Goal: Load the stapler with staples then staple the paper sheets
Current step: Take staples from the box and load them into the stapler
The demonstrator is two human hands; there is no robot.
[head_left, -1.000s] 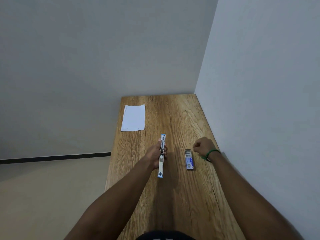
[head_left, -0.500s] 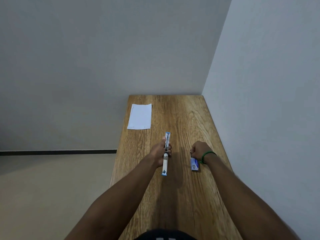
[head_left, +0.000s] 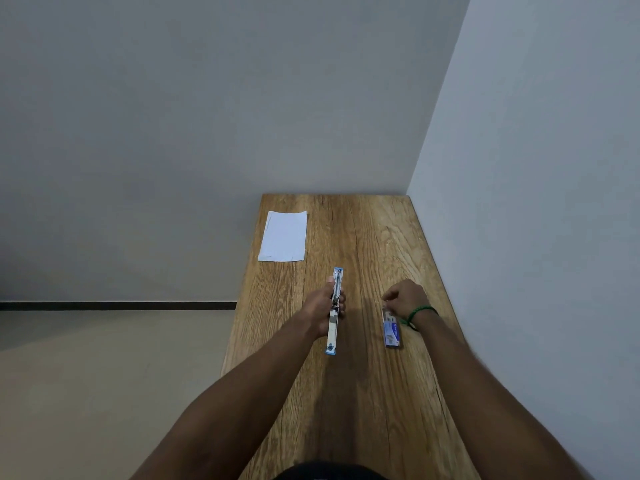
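You have a narrow wooden tabletop (head_left: pixel 374 237) pushed into a corner, with a grey wall (head_left: pixel 207 116) behind it and a paler wall (head_left: pixel 554 168) along its right edge. To the left lies a beige floor (head_left: pixel 104 375) with a dark skirting strip (head_left: pixel 117 305).

There is one stapler (head_left: pixel 332 332), one staple box (head_left: pixel 392 332) and one white stack of paper sheets (head_left: pixel 284 236); how many sheets it holds cannot be told. The paper sits at the far left corner, well apart from the rest.

Your left hand (head_left: pixel 323 303) grips the stapler mid-tabletop; it lies opened out lengthwise. Your right hand (head_left: pixel 403 297), with a green band (head_left: pixel 420 311) at the wrist, hovers curled over the box's far end. You cannot tell whether it pinches anything.
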